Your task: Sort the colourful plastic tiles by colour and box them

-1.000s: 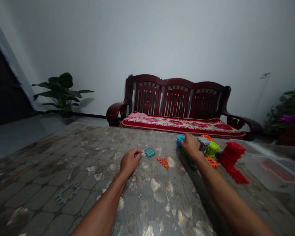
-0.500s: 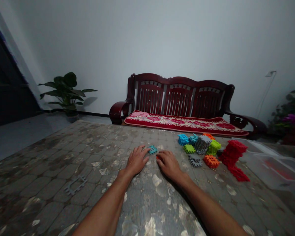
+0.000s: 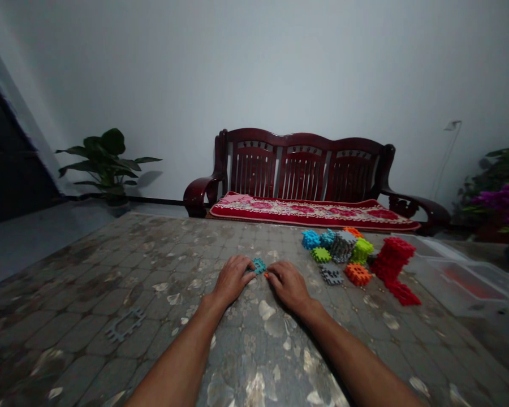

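Observation:
Both hands rest on a table covered with a stone-patterned cloth (image 3: 152, 294). My left hand (image 3: 232, 278) lies palm down, its fingertips touching a small teal interlocking plastic piece (image 3: 259, 265). Just to the right, my right hand (image 3: 287, 284) also lies palm down, fingers curled over an orange piece (image 3: 266, 275) that shows only as a sliver at its fingertips. The two hands almost meet at the teal piece.
A heap of blue, green, grey and orange interlocking pieces (image 3: 338, 252) lies right of my hands, beside a red stack (image 3: 392, 262). A clear plastic box (image 3: 462, 280) stands at the far right. A grey flat piece (image 3: 125, 324) lies left. Behind stand a wooden bench (image 3: 305, 178) and potted plants.
My right hand left the coloured heap and came back to the middle, covering the orange piece. My left hand spread flat beside the teal piece, and both hands closed in on it.

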`<state>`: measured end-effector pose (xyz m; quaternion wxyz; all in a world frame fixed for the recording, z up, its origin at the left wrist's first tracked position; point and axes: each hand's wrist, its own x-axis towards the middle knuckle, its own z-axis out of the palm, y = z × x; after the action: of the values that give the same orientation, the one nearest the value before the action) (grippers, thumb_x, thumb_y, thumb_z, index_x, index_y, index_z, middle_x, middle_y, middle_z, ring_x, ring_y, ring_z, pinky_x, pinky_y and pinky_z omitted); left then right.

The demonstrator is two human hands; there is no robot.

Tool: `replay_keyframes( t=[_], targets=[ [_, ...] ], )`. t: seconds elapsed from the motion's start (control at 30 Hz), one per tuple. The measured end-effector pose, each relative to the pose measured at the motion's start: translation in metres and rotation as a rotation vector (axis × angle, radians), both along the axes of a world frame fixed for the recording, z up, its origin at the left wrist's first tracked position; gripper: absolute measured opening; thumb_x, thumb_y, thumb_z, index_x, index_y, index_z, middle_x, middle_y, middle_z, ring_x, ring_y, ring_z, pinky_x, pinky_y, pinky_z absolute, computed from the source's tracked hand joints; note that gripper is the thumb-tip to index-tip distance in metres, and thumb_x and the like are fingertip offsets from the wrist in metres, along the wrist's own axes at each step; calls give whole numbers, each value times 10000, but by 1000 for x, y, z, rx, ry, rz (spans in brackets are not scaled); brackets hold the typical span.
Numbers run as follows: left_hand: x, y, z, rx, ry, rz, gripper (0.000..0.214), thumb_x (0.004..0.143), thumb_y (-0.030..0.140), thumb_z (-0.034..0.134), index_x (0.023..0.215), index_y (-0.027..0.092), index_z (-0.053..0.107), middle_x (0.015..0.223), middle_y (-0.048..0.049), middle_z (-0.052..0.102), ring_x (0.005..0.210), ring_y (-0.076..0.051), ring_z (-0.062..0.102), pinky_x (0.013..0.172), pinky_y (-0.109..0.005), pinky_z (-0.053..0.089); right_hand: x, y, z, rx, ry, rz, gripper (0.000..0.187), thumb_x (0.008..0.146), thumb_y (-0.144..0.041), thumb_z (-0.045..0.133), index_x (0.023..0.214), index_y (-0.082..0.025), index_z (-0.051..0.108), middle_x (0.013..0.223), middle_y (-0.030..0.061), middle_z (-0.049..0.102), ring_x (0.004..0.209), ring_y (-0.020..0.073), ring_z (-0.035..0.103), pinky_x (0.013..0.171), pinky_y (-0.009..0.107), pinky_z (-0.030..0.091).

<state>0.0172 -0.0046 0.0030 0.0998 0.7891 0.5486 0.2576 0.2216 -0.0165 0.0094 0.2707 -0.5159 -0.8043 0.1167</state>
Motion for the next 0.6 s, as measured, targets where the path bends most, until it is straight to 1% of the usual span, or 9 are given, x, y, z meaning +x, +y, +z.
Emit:
replay_keyframes(
  t=[0.1, 0.2, 0.3, 0.37, 0.5, 0.6],
  targets=[
    [2, -2, 3, 5, -7, 12, 83, 926, 286, 599, 941, 222, 650, 1043, -43, 700, 1042, -220, 581, 926, -312, 432, 1, 2, -2, -6, 36, -13, 211, 951, -238, 540, 1054, -203, 721, 1075, 69, 719, 1066, 198, 615, 963, 290, 437],
    [4, -4, 6, -27, -33, 78, 126, 963, 296, 535, 967, 218, 635, 1023, -50, 707, 1021, -212, 615, 903, -296, 438, 2, 4, -5, -18, 73, -27, 249, 949, -231, 524, 1110, -192, 711, 1110, 78, 719, 1086, 197, 620, 989, 295, 436],
    [4, -3, 8, -63, -104, 152, 181, 997, 300, 454, 985, 216, 615, 973, -54, 713, 946, -198, 658, 841, -276, 445, 3, 6, -7, -22, 89, -35, 277, 945, -224, 517, 1143, -172, 703, 1132, 91, 716, 1101, 199, 622, 1002, 295, 435],
    [3, -1, 8, -91, -180, 188, 208, 1007, 299, 415, 969, 222, 604, 900, -38, 712, 866, -181, 675, 788, -258, 442, 4, 7, -9, -21, 88, -33, 278, 942, -225, 516, 1138, -173, 707, 1130, 93, 718, 1103, 200, 624, 997, 291, 438],
    [0, 4, 8, -129, -325, 244, 222, 982, 298, 417, 877, 226, 599, 726, -3, 673, 737, -165, 663, 710, -239, 431, 4, 8, -11, -5, 94, -34, 269, 941, -228, 515, 1118, -185, 713, 1121, 89, 719, 1093, 200, 630, 992, 292, 443],
    [-2, 7, 7, -126, -411, 267, 213, 937, 315, 450, 823, 221, 604, 674, 1, 663, 700, -175, 654, 676, -243, 427, 4, 9, -13, 13, 104, -28, 261, 935, -223, 523, 1114, -186, 710, 1111, 88, 720, 1084, 202, 634, 984, 299, 451]
  ],
)
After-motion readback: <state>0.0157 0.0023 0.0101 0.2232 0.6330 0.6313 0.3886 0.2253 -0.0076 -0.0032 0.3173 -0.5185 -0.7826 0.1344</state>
